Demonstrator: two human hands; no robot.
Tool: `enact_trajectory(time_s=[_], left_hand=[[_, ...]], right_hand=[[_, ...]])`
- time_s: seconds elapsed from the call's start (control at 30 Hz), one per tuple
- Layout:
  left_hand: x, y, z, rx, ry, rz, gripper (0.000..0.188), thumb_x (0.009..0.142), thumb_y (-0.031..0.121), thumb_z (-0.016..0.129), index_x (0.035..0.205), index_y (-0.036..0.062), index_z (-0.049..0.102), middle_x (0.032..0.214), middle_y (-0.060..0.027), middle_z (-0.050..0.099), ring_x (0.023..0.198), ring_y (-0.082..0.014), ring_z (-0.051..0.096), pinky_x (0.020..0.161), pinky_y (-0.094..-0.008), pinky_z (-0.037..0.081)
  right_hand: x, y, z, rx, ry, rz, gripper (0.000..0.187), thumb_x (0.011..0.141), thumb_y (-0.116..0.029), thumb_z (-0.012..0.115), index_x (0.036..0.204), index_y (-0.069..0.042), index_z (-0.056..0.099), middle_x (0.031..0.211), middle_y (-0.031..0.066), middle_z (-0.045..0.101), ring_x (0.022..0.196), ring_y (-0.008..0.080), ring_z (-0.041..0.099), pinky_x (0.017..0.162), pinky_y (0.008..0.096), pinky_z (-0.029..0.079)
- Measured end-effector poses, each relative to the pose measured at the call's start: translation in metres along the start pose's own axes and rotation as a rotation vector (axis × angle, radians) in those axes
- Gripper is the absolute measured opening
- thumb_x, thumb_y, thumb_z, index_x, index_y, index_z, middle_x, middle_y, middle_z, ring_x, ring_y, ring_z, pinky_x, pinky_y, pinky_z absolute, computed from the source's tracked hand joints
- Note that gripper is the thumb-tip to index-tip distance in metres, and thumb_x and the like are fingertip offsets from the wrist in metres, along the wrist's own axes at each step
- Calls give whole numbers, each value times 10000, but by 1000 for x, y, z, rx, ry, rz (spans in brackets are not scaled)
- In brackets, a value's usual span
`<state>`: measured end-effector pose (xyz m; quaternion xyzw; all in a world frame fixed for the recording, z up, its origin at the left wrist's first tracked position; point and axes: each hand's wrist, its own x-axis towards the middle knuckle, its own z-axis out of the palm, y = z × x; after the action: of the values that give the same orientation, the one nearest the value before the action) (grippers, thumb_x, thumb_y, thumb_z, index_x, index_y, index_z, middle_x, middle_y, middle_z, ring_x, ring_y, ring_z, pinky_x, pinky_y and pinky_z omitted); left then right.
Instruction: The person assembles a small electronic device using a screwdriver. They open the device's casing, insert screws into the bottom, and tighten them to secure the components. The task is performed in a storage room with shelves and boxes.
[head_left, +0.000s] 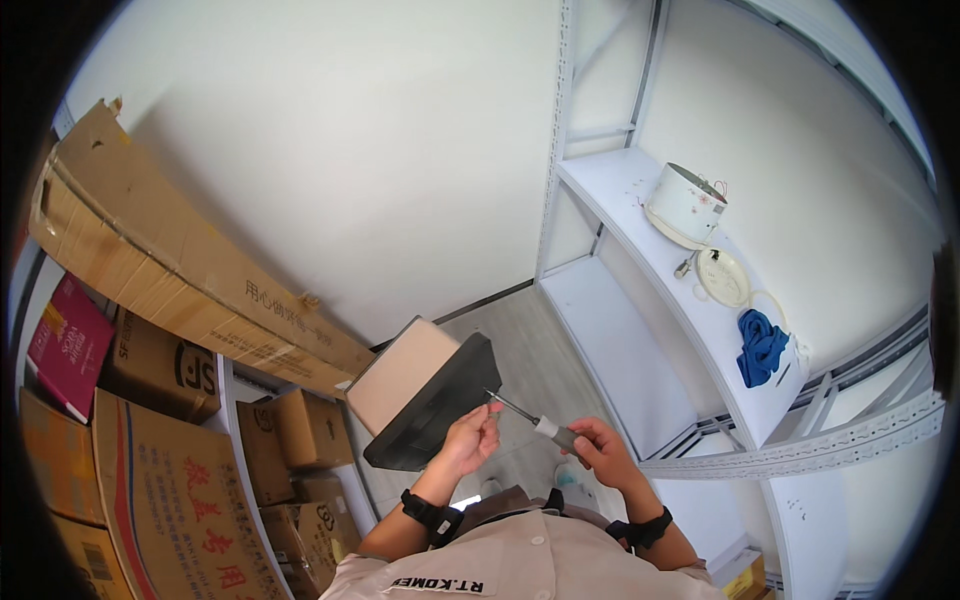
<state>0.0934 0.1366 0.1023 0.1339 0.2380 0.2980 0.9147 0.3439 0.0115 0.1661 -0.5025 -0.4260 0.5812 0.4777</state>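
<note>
My right hand (602, 456) is wrapped round the grey and white handle of a screwdriver (549, 428), its metal shaft pointing up and left. Close to the tip, my left hand (473, 440) has its fingers pinched together. Whatever is between those fingertips, perhaps a small part or the shaft itself, is too small to make out. Just past my left hand is a tilted box-like object with a beige face (408, 372) and a black panel (440, 402). The screwdriver tip appears in front of the panel's edge; I cannot tell whether they touch.
On the white shelf (690, 300) at right stand a round white flowered appliance body (688, 200), a cream round base (722, 277) with a cord, and a blue cloth (762, 347). Cardboard boxes (180, 490) fill the left shelves, with a long carton (190, 270) above.
</note>
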Motion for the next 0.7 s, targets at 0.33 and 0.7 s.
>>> enact_trajectory(time_s=[0.33, 0.7], left_hand=[[62, -52, 72, 37, 218, 279, 124, 994, 197, 469, 969, 90, 526, 773, -12, 542, 571, -86, 419, 487, -229, 349], [101, -108, 113, -16, 201, 370, 161, 980, 220, 518, 970, 72, 580, 887, -24, 602, 586, -56, 419, 519, -204, 373]], right_hand=[[-6, -20, -93, -43, -50, -13, 232, 950, -145, 529, 1157, -41, 516, 917, 35, 643, 691, 53, 493, 613, 214, 417], [-2, -24, -187, -52, -147, 11, 215, 950, -121, 524, 1142, -24, 520, 926, 48, 654, 761, 61, 546, 650, 219, 433]])
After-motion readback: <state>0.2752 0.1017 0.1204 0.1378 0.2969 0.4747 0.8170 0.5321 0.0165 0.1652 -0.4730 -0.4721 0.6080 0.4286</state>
